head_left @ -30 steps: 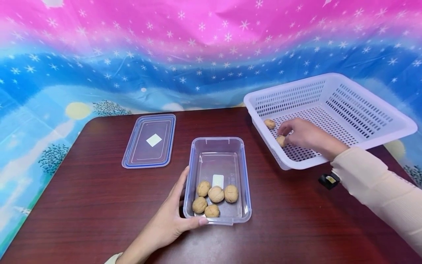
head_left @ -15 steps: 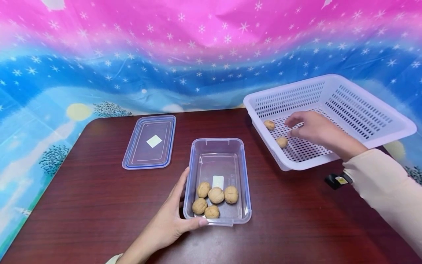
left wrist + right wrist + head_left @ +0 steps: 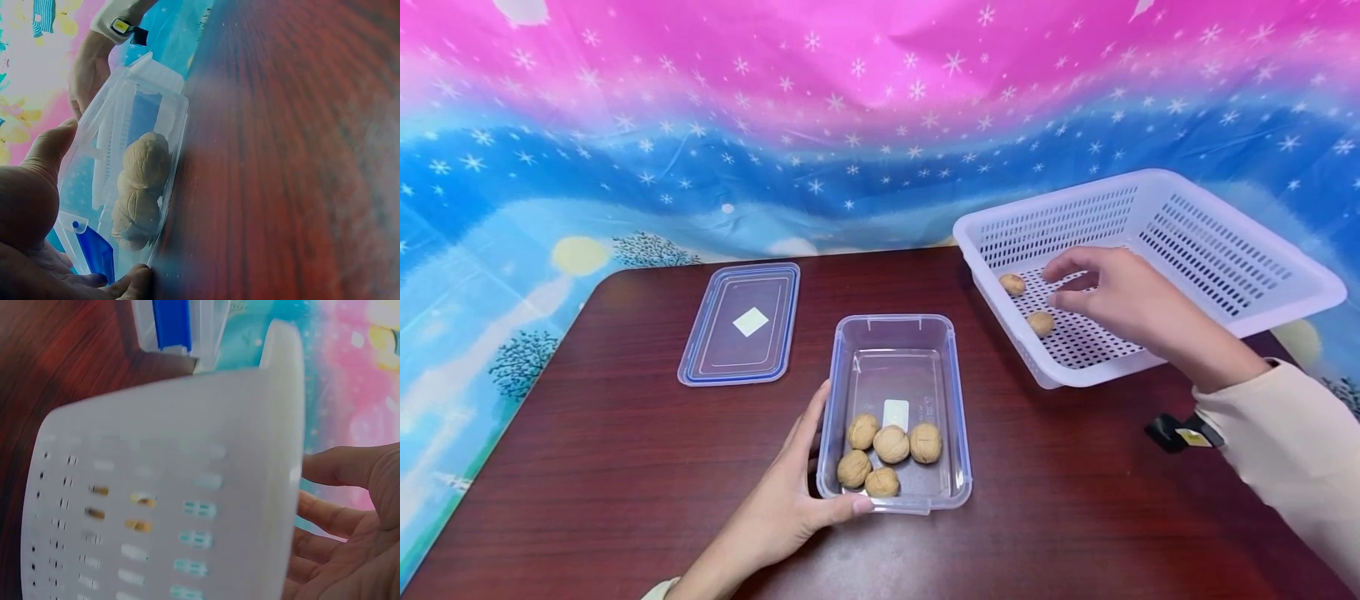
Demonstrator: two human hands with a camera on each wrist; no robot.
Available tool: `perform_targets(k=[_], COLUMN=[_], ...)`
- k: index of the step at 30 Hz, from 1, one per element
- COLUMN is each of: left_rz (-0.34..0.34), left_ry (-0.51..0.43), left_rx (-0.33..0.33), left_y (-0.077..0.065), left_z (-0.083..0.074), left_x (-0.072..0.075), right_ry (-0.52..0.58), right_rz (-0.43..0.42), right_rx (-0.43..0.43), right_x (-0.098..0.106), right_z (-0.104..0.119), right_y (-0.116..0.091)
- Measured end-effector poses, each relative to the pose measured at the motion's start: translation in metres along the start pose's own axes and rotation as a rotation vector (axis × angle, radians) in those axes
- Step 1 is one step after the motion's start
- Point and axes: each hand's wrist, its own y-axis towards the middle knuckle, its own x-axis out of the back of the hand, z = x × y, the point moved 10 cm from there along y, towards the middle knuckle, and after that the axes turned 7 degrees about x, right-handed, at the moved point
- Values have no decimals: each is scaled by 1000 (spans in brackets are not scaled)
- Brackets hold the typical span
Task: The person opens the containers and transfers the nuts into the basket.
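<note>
My left hand [image 3: 782, 500] grips the front left corner of a clear plastic food container [image 3: 895, 371], with the thumb over its front rim and the fingers along its left side. Inside, several walnuts [image 3: 891, 444] lie gathered at the near end; some also show through the wall in the left wrist view. My right hand [image 3: 1123, 292] hovers over a white plastic basket [image 3: 1052, 229], its fingers loosely bent and holding nothing. Just left of its fingertips, a walnut [image 3: 1041, 323] lies on the basket floor, and another walnut [image 3: 1012, 285] sits farther back by the basket's left wall.
A clear lid [image 3: 752, 287] with a blue seal lies flat on the dark red table [image 3: 625, 450], behind and left of the container. The basket's raised wall [image 3: 156, 425] stands beside the right hand. A snowflake-patterned cloth [image 3: 850, 125] hangs behind the table.
My right hand has let go of the nearer walnut, which stays in the basket, and has drawn back to the right. The left hand and container have not moved.
</note>
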Motion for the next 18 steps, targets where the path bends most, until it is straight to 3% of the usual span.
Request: perform_targets(k=[18], left_rz=[13], left_ry=[-7], left_rx=[2], left_y=[1], left_z=[1], left_x=[-1], right_ry=[87], right_rz=[-33], right_rx=[125], right_x=[-17], right_z=[54], right_y=[-19])
